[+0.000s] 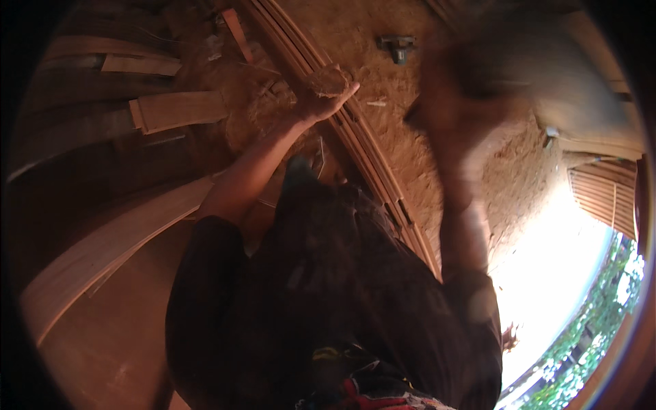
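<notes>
Long grooved wooden pieces (pixel 369 154) lie side by side, running from the top middle down to the lower right, past my knees. Over them rests my left hand (pixel 318 106), its thumb stretched out to the right. It holds a rough brown wad (pixel 329 80) that looks like wood shavings against the wood; its other fingers are mostly hidden. My right hand (pixel 471 123) is raised to the right, close to the camera and smeared by motion. Beside it is a large dark shape (pixel 540 61), too blurred to name; whether I hold it does not show.
A T-shaped grey metal tool (pixel 398 49) lies on the brown dirt floor (pixel 410 137). Wooden boards (pixel 179 111) and a long curved-looking plank (pixel 123 249) lie to the left. At right, slatted wood (pixel 603 195) stands beside bright daylight and green leaves (pixel 594 335).
</notes>
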Motion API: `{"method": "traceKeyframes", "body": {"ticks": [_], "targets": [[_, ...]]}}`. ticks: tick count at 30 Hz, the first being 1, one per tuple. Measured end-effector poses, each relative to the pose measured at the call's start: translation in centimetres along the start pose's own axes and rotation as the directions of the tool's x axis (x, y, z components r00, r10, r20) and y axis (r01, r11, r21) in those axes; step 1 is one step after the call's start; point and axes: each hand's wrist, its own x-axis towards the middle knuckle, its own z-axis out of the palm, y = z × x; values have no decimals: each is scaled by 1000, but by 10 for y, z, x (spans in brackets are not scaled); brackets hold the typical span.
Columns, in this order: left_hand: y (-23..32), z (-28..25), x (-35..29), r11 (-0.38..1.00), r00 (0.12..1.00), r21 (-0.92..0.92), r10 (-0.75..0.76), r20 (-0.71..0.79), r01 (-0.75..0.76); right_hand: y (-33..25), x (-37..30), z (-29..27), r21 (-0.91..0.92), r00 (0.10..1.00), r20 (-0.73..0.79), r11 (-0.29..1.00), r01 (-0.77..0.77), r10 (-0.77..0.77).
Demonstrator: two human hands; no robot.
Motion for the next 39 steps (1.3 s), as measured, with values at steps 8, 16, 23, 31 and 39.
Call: {"method": "traceKeyframes", "body": {"ticks": [8, 16, 23, 31, 39], "targets": [[-42, 29, -2, 976, 978, 175, -153, 140, 128, 52, -27, 22, -131, 886, 421, 979, -154, 195], [-2, 13, -6, 996, 993, 18, -84, -86, 86, 7, -3, 12, -92, 997, -12, 992, 80, -82], [-36, 21, -19, 958, 993, -263, -109, 38, 115, 81, -99, 54, -93, 810, 494, 945, -312, 316], [-5, 14, -10, 974, 996, -222, -53, -66, 37, 105, -239, 39, -163, 486, 411, 587, -793, 771], [4, -3, 5, 952, 993, -293, -110, -53, 90, 90, -259, 43, -144, 460, 317, 522, -841, 829]]}}
